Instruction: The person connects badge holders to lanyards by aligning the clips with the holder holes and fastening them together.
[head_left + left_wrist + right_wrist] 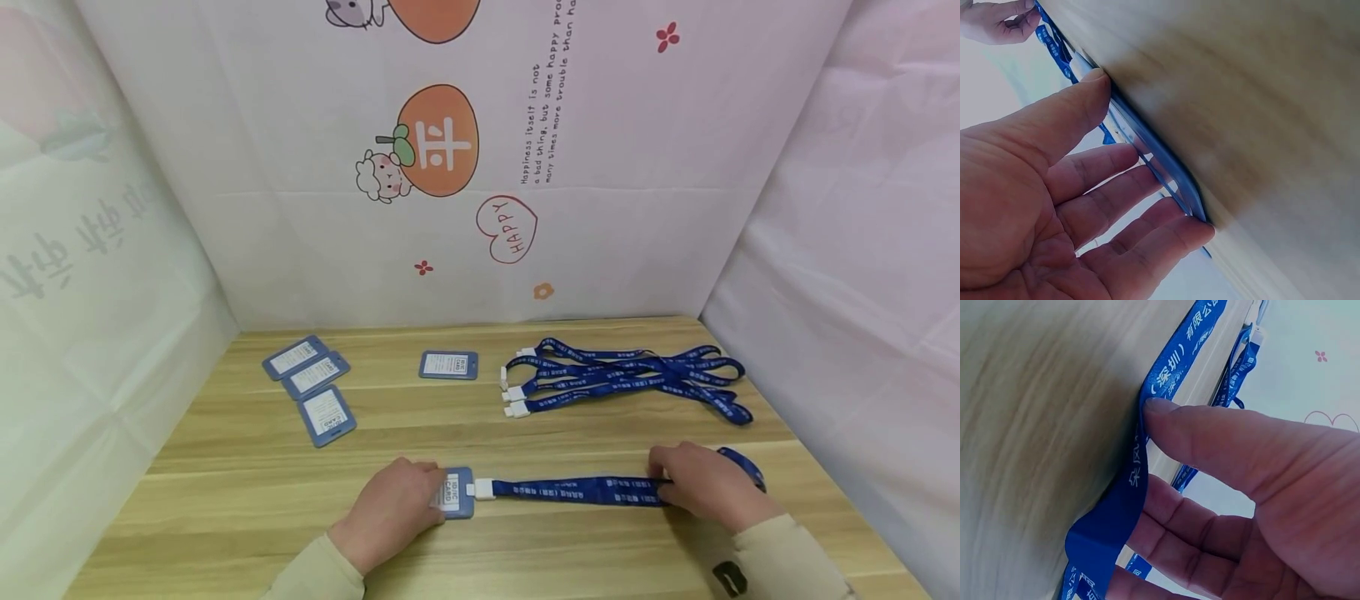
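A blue badge holder (467,502) with a white ID/IC card lies near the front of the table. My left hand (396,510) grips it by its edges, thumb on one side and fingers on the other, covering its left part. A white plastic clip (485,489) joins the holder to a blue lanyard (558,491) with white printing, stretched out to the right. Toward the strap's far end, my right hand (705,483) pinches it between thumb and fingers. In the right wrist view the strap (1110,515) bends past the fingers, and its looped end shows beyond the hand.
Several more blue lanyards (622,367) with white clips lie in a bundle at the back right. One badge holder (448,365) lies at the back middle, and three others (327,417) sit at the left, two overlapping. Printed white cloth (315,250) walls the back and sides.
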